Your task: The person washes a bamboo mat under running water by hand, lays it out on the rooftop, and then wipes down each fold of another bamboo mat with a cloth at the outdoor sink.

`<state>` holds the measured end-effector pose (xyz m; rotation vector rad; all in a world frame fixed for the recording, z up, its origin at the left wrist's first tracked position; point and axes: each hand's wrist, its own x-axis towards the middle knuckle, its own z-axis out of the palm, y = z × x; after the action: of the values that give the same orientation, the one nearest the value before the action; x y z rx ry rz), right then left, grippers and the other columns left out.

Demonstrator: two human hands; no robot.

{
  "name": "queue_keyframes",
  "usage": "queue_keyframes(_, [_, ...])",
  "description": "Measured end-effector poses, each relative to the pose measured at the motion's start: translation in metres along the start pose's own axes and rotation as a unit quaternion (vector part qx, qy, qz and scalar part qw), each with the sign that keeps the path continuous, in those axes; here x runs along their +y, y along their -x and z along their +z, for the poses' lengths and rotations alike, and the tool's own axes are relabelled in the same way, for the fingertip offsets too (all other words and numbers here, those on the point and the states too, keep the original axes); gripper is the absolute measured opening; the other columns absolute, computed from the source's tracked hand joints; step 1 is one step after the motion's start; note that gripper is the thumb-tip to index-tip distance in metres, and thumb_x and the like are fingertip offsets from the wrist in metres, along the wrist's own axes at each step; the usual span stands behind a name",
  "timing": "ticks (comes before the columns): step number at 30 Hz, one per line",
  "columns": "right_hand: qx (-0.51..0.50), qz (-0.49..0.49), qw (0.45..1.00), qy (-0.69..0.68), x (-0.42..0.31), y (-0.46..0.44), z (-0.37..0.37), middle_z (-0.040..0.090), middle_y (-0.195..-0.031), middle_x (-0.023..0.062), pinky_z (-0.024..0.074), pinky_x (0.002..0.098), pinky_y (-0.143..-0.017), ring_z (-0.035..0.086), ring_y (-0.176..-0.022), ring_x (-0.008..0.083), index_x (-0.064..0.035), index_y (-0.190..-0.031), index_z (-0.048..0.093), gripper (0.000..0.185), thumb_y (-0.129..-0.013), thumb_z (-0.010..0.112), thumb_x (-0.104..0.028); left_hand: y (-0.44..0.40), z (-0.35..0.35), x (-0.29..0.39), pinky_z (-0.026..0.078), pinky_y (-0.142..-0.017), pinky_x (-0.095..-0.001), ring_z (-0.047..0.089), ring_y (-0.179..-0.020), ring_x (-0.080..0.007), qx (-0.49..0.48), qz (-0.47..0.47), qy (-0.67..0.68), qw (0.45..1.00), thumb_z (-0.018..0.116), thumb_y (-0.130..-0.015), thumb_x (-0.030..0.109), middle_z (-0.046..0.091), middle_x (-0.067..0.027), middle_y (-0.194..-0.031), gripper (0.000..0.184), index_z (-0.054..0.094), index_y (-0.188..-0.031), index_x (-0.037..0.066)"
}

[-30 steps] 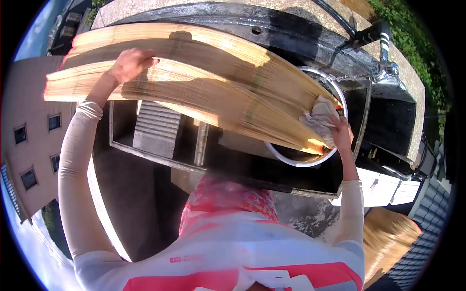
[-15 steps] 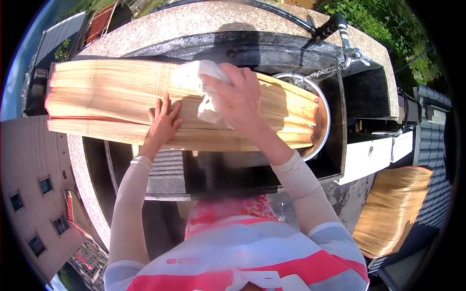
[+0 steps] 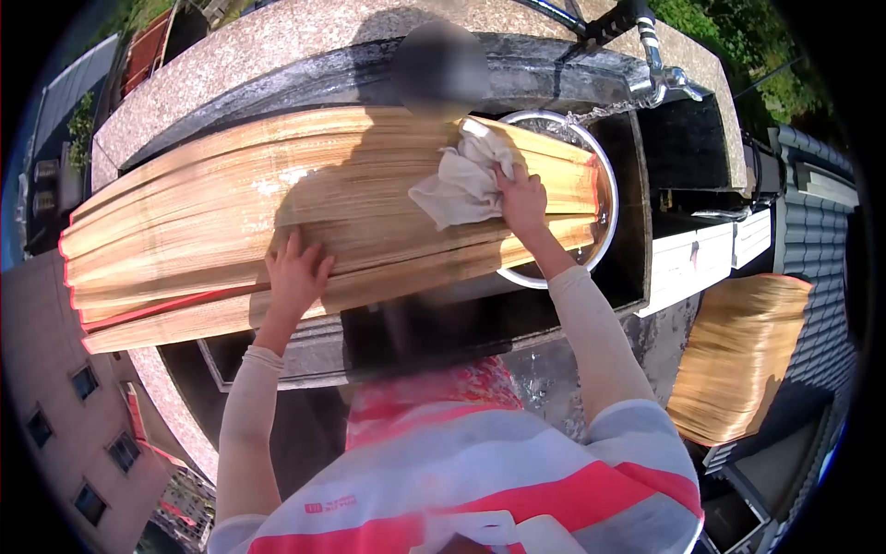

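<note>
A long straw-coloured mat with red edging lies in lengthwise folds across a dark stone sink. Its right end dips into a round metal basin. My right hand grips a crumpled white cloth, which rests on the mat near the basin. Further left, my left hand lies on the mat near its lower side, fingers apart and holding nothing. The cloth hides a small part of the mat's surface.
A metal tap stands at the upper right, with water running toward the basin. Another straw-coloured mat is spread at the lower right, beside grey roof tiles. A speckled stone ledge borders the sink's far side.
My right hand has moved right with the cloth, toward the basin. The mat's left end has shifted lower and its folds have spread wider. My left hand is slightly lower.
</note>
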<state>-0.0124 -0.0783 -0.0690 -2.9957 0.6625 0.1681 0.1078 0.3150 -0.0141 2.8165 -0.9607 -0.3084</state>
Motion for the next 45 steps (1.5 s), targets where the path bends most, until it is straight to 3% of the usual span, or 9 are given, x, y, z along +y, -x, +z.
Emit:
queue_keyframes(9, [-0.225,0.250,0.930,0.150,0.193,0.039,0.045,0.038,-0.137,0.0045,0.0448,0.0464,-0.092,0.046,-0.118,0.0356,-0.0376,-0.129,0.049,0.046,-0.084,0.057,-0.034,-0.105,-0.044,-0.016,0.045,-0.082,-0.0424,0.051,-0.106,-0.0271,-0.066,0.178,-0.132,0.973,0.068,-0.076,0.022,0.054,-0.0062,-0.117,0.029,0.059,-0.102,0.013])
queue_keyframes(12, [-0.063,0.266,0.960,-0.060,0.212,0.051,0.030,0.055,-0.123,0.0081,0.0515,0.0426,-0.084,0.058,-0.106,0.0370,-0.0308,-0.120,0.061,0.044,-0.078,0.058,-0.019,-0.134,-0.068,-0.024,0.050,-0.062,-0.0414,0.063,-0.082,-0.0305,-0.085,0.197,-0.093,0.972,0.060,-0.085,0.021,0.064,-0.0093,-0.093,0.011,0.058,-0.090,0.011])
queue_keyframes(16, [0.135,0.097,0.974,-0.154,0.167,0.081,-0.078,0.059,-0.111,0.0119,0.0498,0.0334,-0.083,0.061,-0.096,0.0297,-0.0147,-0.114,0.067,0.045,-0.073,0.056,0.002,-0.220,-0.141,0.009,0.046,-0.060,-0.0420,0.060,-0.068,-0.0363,0.051,0.182,-0.039,0.981,0.058,-0.089,0.025,0.060,-0.0162,-0.073,0.019,0.060,-0.083,0.007])
queue_keyframes(20, [0.199,0.013,0.942,-0.270,0.085,0.088,-0.162,0.060,-0.106,0.0063,0.0462,0.0329,-0.086,0.055,-0.096,0.0262,-0.0127,-0.109,0.069,0.048,-0.069,0.057,0.009,-0.286,-0.142,0.023,0.050,-0.078,-0.0428,0.063,-0.088,-0.0337,0.083,0.001,-0.124,0.989,0.060,-0.086,0.029,0.066,-0.0127,-0.098,0.024,0.064,-0.103,0.013])
queue_keyframes(25, [0.282,-0.093,0.849,-0.437,-0.040,0.042,-0.173,0.060,-0.108,0.0094,0.0454,0.0346,-0.082,0.053,-0.090,0.0275,-0.0122,-0.115,0.066,0.049,-0.069,0.058,0.005,-0.230,-0.117,0.007,0.047,-0.084,-0.0413,0.057,-0.095,-0.0339,0.323,0.121,-0.028,0.938,0.065,-0.080,0.017,0.060,-0.0118,-0.107,0.027,0.063,-0.106,0.009])
queue_keyframes(29, [0.317,-0.196,0.777,-0.507,-0.191,0.005,-0.143,0.053,-0.109,0.0070,0.0458,0.0400,-0.076,0.051,-0.090,0.0294,-0.0187,-0.115,0.064,0.042,-0.074,0.063,-0.011,-0.092,-0.052,-0.038,0.021,-0.104,-0.0610,0.028,-0.135,-0.0373,0.112,-0.042,-0.132,0.984,0.063,-0.083,0.034,0.034,-0.0160,-0.146,0.058,0.047,-0.136,0.017])
queue_keyframes(32, [0.242,-0.275,0.880,-0.302,-0.272,-0.010,-0.036,0.058,-0.110,0.0053,0.0454,0.0405,-0.079,0.052,-0.094,0.0307,-0.0214,-0.108,0.067,0.031,-0.078,0.061,-0.021,-0.012,-0.012,-0.040,0.012,-0.102,-0.0693,0.013,-0.141,-0.0402,-0.068,-0.070,-0.090,0.991,0.063,-0.083,0.042,0.024,-0.0152,-0.151,0.063,0.043,-0.140,0.021])
queue_keyframes(33, [0.028,-0.293,0.936,-0.192,-0.266,-0.005,-0.041,0.057,-0.104,0.0026,0.0436,0.0367,-0.077,0.051,-0.094,0.0279,-0.0209,-0.100,0.069,0.023,-0.079,0.059,-0.024,0.000,-0.003,-0.039,0.012,-0.102,-0.0694,0.012,-0.141,-0.0395,-0.139,-0.090,-0.059,0.984,0.061,-0.084,0.044,0.024,-0.0150,-0.152,0.063,0.043,-0.140,0.020])
queue_keyframes(45, [0.010,0.007,0.999,0.034,0.042,0.032,0.030,0.051,-0.106,0.0078,0.0526,0.0440,-0.067,0.055,-0.091,0.0349,-0.0227,-0.111,0.063,0.030,-0.080,0.060,-0.023,0.024,0.012,-0.022,0.023,-0.106,-0.0542,0.041,-0.125,-0.0368,-0.016,-0.023,-0.040,0.999,0.063,-0.082,0.040,0.048,-0.0203,-0.134,0.051,0.060,-0.122,0.008])
